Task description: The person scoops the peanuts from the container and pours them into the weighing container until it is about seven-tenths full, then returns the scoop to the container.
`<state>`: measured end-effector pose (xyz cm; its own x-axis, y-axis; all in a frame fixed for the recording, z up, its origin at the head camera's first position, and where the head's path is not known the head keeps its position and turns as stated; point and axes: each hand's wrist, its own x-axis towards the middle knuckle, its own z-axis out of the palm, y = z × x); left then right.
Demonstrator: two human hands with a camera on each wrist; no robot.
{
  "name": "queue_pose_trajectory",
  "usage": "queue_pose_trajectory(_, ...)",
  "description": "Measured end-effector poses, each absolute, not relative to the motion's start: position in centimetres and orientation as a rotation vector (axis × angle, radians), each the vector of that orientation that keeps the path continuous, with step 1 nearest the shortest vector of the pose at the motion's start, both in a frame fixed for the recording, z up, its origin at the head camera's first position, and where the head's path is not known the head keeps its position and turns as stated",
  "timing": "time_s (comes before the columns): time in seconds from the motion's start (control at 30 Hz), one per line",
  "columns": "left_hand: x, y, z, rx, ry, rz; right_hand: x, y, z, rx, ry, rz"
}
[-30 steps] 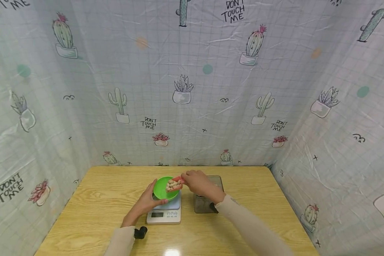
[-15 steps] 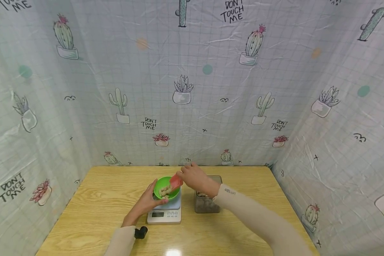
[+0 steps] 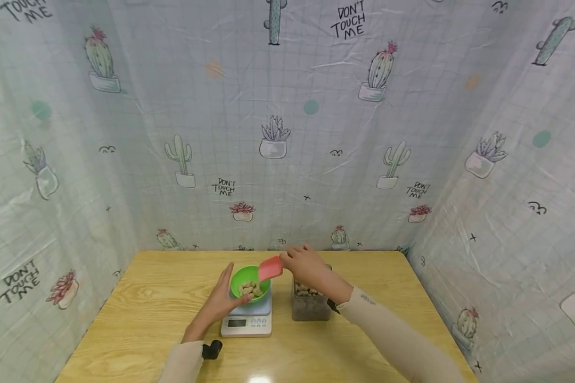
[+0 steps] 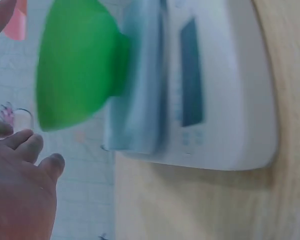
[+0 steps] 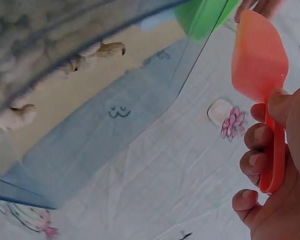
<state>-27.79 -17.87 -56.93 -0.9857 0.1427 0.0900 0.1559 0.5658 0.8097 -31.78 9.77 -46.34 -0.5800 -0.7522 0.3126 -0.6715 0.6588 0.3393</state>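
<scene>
A green bowl [image 3: 240, 276] with peanuts [image 3: 251, 290] in it stands on a white kitchen scale [image 3: 246, 326]. Beside the bowl, my left hand [image 3: 220, 303] has its fingers spread; in the left wrist view those fingers are apart from the green wall. My right hand [image 3: 307, 268] grips the handle of a red scoop [image 3: 271, 268], its fingers wrapped round it in the right wrist view. The scoop hangs over the bowl's right rim, tipped toward it. Its inside is hard to see. Below my right wrist stands a clear container [image 3: 311, 311] of peanuts.
Wooden table [image 3: 139, 308] runs to left and right of these things. A patterned curtain [image 3: 311, 175] hangs behind the table and along both sides. The container's wall stands close to my right hand.
Peanuts have fallen from the scoop into the bowl. My right hand then moved a little right with the scoop. My left fingers have spread away from the bowl.
</scene>
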Motion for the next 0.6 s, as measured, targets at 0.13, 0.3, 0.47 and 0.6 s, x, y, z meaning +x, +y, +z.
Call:
queue_pose_trajectory(0.13, -27.5, -17.7, -56.0, -0.308, -2.713, -1.387, -31.6, 10.8, -46.9, 1.067, -2.498, -0.128)
queue_pose_trajectory(0.3, -27.1, -17.3, -54.9, -0.355, -2.667, -1.405, -31.6, 12.1, -47.6, 1.02, -2.596, 0.168)
queue_pose_trajectory(0.47, -26.9, -16.1, -54.1, -0.377, -2.621, -1.475, -31.2, 13.8, -48.0, 0.937, -2.623, 0.326)
queue_pose_trajectory(0.6, -27.2, -14.3, -53.4, -0.415, -2.588, -1.535, -30.9, 15.4, -48.0, 0.904, -2.561, 0.417)
